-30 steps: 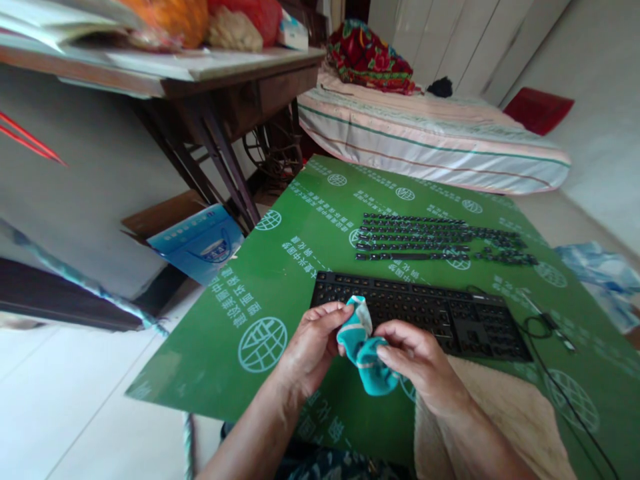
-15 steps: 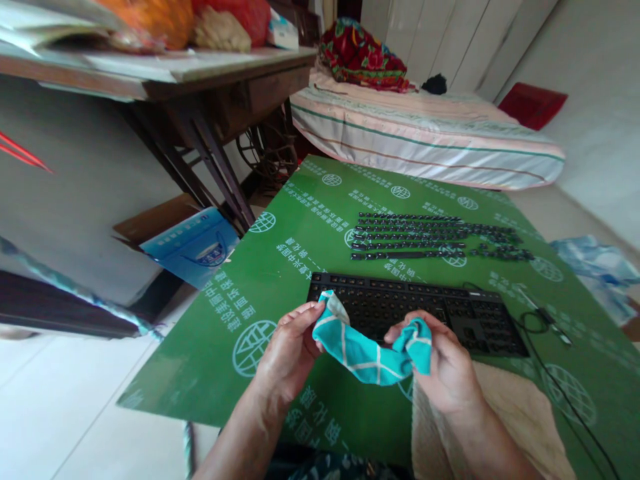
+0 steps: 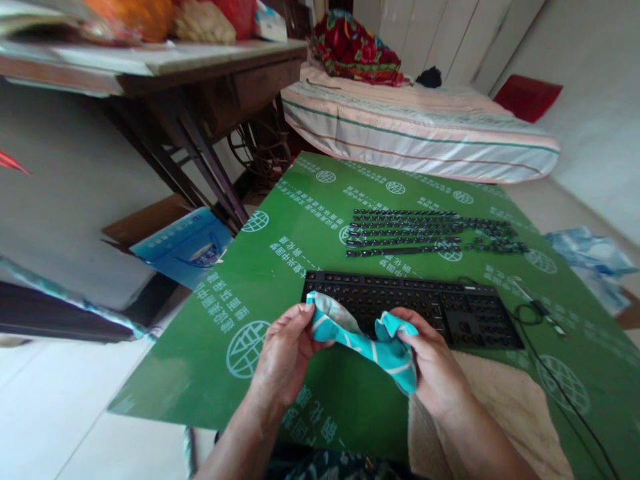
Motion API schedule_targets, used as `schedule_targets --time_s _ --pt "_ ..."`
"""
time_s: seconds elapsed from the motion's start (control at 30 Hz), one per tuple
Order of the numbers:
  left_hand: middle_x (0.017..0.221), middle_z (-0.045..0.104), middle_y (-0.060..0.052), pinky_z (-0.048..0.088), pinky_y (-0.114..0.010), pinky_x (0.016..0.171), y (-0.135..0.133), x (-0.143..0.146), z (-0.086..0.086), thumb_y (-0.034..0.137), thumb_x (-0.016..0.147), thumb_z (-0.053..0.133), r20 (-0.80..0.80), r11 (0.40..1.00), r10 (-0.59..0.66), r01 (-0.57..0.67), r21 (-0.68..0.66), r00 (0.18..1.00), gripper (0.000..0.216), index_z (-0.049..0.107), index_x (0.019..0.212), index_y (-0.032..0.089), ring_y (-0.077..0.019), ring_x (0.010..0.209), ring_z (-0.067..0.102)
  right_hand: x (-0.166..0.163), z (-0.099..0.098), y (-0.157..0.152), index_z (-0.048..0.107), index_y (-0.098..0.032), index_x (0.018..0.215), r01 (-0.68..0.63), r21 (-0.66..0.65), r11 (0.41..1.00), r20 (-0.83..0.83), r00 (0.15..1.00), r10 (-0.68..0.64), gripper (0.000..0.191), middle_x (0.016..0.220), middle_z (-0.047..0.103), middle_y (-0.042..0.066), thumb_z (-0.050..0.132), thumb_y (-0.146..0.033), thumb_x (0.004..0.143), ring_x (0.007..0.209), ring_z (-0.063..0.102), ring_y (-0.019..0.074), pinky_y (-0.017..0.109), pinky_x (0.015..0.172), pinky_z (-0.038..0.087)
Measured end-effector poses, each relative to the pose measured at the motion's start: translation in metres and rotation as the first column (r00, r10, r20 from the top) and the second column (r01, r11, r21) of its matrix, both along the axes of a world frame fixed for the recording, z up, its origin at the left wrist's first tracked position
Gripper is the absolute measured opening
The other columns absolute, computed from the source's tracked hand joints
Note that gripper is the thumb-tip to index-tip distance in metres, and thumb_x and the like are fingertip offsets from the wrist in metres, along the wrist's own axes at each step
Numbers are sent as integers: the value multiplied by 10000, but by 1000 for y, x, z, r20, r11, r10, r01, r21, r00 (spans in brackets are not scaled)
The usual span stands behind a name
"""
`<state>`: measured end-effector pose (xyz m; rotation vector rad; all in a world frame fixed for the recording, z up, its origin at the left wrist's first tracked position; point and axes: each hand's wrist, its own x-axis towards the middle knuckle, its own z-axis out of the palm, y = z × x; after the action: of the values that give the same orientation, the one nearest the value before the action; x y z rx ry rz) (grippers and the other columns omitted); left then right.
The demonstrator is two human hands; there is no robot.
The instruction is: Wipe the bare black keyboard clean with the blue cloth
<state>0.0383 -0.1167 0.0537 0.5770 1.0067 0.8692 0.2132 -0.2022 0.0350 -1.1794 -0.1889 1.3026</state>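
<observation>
A turquoise cloth [image 3: 370, 349] with white lines stretches between my two hands, sagging in the middle above the green board. My left hand [image 3: 286, 347] pinches its left end between thumb and fingers. At the other end, my right hand [image 3: 434, 357] grips a bunched part, with a flap hanging below the fingers. Just behind the cloth lies a black keyboard [image 3: 390, 297] whose keycaps are off, partly hidden by the cloth and my hands. Farther back, the loose black keycaps [image 3: 405, 233] sit in rows on the board.
The green printed board [image 3: 185, 360] carries everything. A beige towel [image 3: 495, 400] lies by my right forearm. Right of the keyboard are a cable [image 3: 565, 393] and a thin tool [image 3: 537, 307]. An old wooden table [image 3: 215, 73] stands left, a bed [image 3: 420, 127] behind.
The cloth's right part has been bunched and turned in my right hand, and its left end is folded differently. The whole view has shifted slightly.
</observation>
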Motion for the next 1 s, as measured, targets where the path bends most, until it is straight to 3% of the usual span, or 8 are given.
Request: schedule_targets --time_s 0.13,0.23,0.33,0.4,0.5,0.6,0.8,1.0 --pt "618 605 22 512 -237 525 -1 4 3 357 638 758 49 1000 -1 0 13 999 284 580 704 146 -88 521 549 -5 -2 -4 739 -165 788 -179 -92 980 98 977 188 315 722 705 33 809 -406 599 675 610 160 259 627 452" --pt "573 565 42 475 -194 475 0 5 5 323 617 771 52 1000 30 -30 -4 998 282 561 671 144 -63 479 511 -6 1 -10 740 -148 835 -329 -54 943 119 935 333 386 738 689 38 747 -499 673 660 581 136 244 618 435" --pt "556 527 55 456 -189 439 3 6 6 312 607 774 35 998 57 -57 -12 998 283 551 663 147 -55 455 475 -5 6 -15 719 -151 948 -572 58 818 121 817 563 505 815 677 36 805 -496 590 704 563 139 235 612 426" --pt "562 523 55 457 -190 440 4 6 7 306 606 770 32 998 65 -65 -11 997 278 549 664 147 -57 460 475 -5 8 -17 719 -160 913 -650 38 759 140 755 640 492 785 662 15 852 -434 527 684 543 131 223 584 417" --pt "573 536 48 454 -187 446 6 6 5 292 606 764 36 997 72 -71 -17 997 266 551 665 145 -58 466 480 -7 9 -17 727 -157 844 -615 -12 788 136 780 611 364 728 658 4 816 -405 595 632 540 115 224 580 432" --pt "558 532 47 433 -178 433 7 5 0 290 600 763 32 995 99 -98 -28 995 265 546 647 145 -52 447 460 -8 7 -15 734 -149 895 -551 38 834 121 831 544 359 758 686 26 774 -409 651 655 580 128 246 626 466" --pt "552 535 45 417 -183 427 4 1 -12 318 622 742 -64 993 117 -117 7 991 252 568 683 146 -61 439 461 -6 2 -19 744 -149 879 -525 112 844 116 850 514 325 724 686 32 745 -415 692 627 596 129 233 585 467" --pt "979 686 -52 506 -257 585 -12 -4 7 413 710 691 -376 972 33 58 228 926 429 580 1065 198 -189 794 657 -5 10 -28 731 -193 950 -505 232 831 118 863 491 251 764 688 22 722 -341 747 666 613 142 269 627 492"
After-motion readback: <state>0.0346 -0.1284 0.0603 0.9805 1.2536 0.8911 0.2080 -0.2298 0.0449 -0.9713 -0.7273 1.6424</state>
